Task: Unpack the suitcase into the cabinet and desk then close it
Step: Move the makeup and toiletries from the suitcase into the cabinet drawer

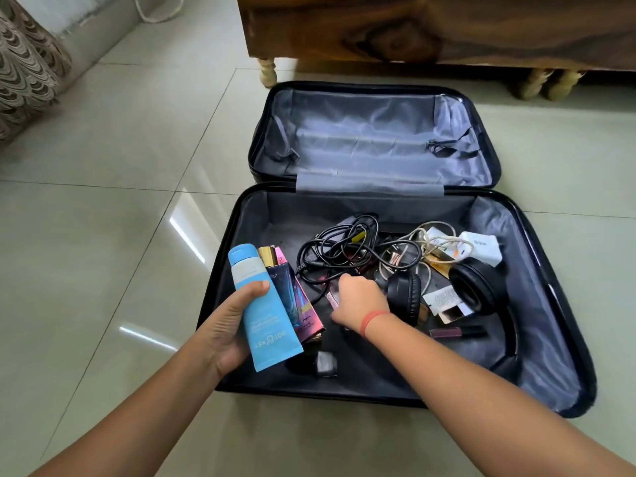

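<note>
Open suitcase (pixel 550 339) held cables (pixel 344 251), headphones (pixel 478 287). Your left hand (pixel 227 325) curled fingers round a blue tube (pixel 265 315); right hand (pixel 361 301) inside, grip unclear

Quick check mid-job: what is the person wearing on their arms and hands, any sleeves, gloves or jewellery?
No sleeves or gloves are in view. The right hand has a thin red-orange band round its wrist. The left hand shows no band, watch or ring on the parts that are visible.
</note>
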